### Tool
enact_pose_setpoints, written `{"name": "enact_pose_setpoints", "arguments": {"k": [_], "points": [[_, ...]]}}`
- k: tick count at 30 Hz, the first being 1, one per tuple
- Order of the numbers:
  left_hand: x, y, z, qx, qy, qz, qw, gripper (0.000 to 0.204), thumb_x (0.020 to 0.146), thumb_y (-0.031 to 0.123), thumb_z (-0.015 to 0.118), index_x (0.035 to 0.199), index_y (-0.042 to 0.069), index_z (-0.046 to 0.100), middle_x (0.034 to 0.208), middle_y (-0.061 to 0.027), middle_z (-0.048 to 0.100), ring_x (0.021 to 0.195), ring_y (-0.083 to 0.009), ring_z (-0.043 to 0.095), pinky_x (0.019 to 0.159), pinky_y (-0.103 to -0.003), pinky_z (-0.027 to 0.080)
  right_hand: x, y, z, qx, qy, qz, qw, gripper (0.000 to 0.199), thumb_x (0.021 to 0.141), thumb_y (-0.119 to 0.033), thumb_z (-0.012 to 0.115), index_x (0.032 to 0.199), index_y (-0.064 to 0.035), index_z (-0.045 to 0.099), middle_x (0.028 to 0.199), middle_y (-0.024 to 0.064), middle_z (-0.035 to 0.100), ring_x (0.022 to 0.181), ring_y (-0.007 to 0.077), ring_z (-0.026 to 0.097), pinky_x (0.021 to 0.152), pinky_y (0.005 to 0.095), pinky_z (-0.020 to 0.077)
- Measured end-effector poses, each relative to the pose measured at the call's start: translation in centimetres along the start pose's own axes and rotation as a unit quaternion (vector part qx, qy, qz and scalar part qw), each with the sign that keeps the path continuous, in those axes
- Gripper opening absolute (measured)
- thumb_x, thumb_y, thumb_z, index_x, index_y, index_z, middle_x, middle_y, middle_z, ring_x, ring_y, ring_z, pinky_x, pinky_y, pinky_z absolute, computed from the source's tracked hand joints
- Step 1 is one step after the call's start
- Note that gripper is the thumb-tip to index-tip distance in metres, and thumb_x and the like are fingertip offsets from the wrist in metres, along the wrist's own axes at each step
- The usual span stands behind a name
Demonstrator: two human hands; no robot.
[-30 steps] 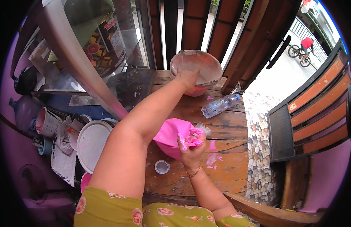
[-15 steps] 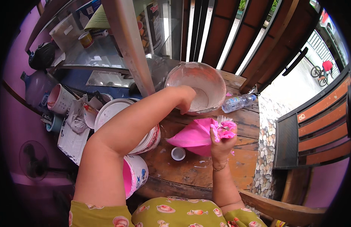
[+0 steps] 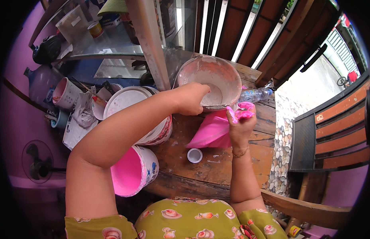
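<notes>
My left hand [image 3: 191, 98] grips the near rim of a pink bowl [image 3: 201, 73] coated inside with white paste, tilted toward me on the wooden table [image 3: 216, 167]. Just right of it, my right hand [image 3: 240, 126] is closed around the open top of a pink cone-shaped bag [image 3: 211, 133], held right under the bowl's lip. The bag's pointed end lies to the left on the table. A small white bottle cap [image 3: 195, 155] sits on the wood in front of the bag.
A clear plastic bottle [image 3: 254, 95] lies behind my right hand. Left of my arm stand a white bucket [image 3: 129, 101] and a bucket with a pink inside [image 3: 131, 171]. Cups and rags crowd the far left. A metal post [image 3: 147, 40] rises behind the bowl.
The view has shifted, so the bowl and bag sit lower and nearer. My left hand went from the bowl's far side to its near rim, and the bag now sits under the bowl's lip.
</notes>
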State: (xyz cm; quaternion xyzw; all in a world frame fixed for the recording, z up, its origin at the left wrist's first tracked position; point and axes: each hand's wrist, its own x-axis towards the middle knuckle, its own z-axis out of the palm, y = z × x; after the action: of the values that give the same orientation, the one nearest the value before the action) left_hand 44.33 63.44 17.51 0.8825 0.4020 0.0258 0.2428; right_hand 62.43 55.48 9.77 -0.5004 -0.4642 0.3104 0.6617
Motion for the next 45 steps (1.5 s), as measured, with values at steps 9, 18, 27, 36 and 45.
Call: {"name": "enact_pose_setpoints", "arguments": {"k": [9,18,27,36,45], "points": [[-4.0,0.7,-1.1,-0.064,-0.01,-0.026,0.998,0.052,0.07,0.008,0.058,0.119,-0.005,0.048,0.114,-0.025,0.055,0.11,-0.0364,0.051,0.095,-0.038,0.041,0.9,-3.3,-1.3,-0.061,0.039,-0.067,0.995,0.034,0.07,-0.004,0.077,0.092,-0.0031,0.05,0.071,-0.0045,0.047,0.065,0.0042,0.044,0.059,0.0191,0.0382],[-5.4,1.0,-1.2,-0.075,-0.016,0.001,0.997,0.058,0.074,0.011,0.064,0.126,-0.001,0.043,0.116,-0.019,0.055,0.095,-0.0287,0.06,0.084,-0.036,0.048,3.6,-9.2,-3.3,-0.075,0.06,-0.088,0.991,0.036,0.067,-0.002,0.079,0.091,-0.0035,0.053,0.071,-0.0036,0.047,0.063,0.0056,0.043,0.059,0.0194,0.0375],[-6.3,2.9,-1.7,-0.12,-0.129,-0.017,0.984,0.06,0.076,0.017,0.068,0.126,-0.004,0.041,0.116,-0.019,0.056,0.098,-0.0275,0.059,0.085,-0.036,0.048,6.3,-15.0,-2.1,-0.077,0.042,-0.17,0.981,0.031,0.069,-0.005,0.079,0.09,0.0006,0.055,0.07,-0.0002,0.051,0.062,0.0076,0.051,0.054,0.0199,0.0396],[-7.3,5.9,0.1,-0.585,-0.15,-0.126,0.787,0.064,0.077,0.018,0.072,0.121,-0.011,0.034,0.112,-0.0205,0.05,0.091,-0.0256,0.061,0.078,-0.033,0.055,13.6,-20.8,1.9,-0.004,0.022,-0.143,0.989,0.043,0.061,-0.008,0.083,0.093,0.0045,0.058,0.073,-0.0011,0.05,0.057,0.0066,0.044,0.055,0.0193,0.0337],[-3.8,3.7,1.4,-0.482,0.28,-0.269,0.785,0.064,0.071,0.002,0.066,0.119,-0.012,0.026,0.108,-0.0218,0.045,0.087,-0.029,0.061,0.075,-0.03,0.054,16.6,-16.5,8.5,-0.081,0.012,-0.305,0.949,0.039,0.065,-0.014,0.083,0.085,-0.0019,0.052,0.072,0.0001,0.055,0.063,0.0075,0.05,0.064,0.022,0.0458]]}}
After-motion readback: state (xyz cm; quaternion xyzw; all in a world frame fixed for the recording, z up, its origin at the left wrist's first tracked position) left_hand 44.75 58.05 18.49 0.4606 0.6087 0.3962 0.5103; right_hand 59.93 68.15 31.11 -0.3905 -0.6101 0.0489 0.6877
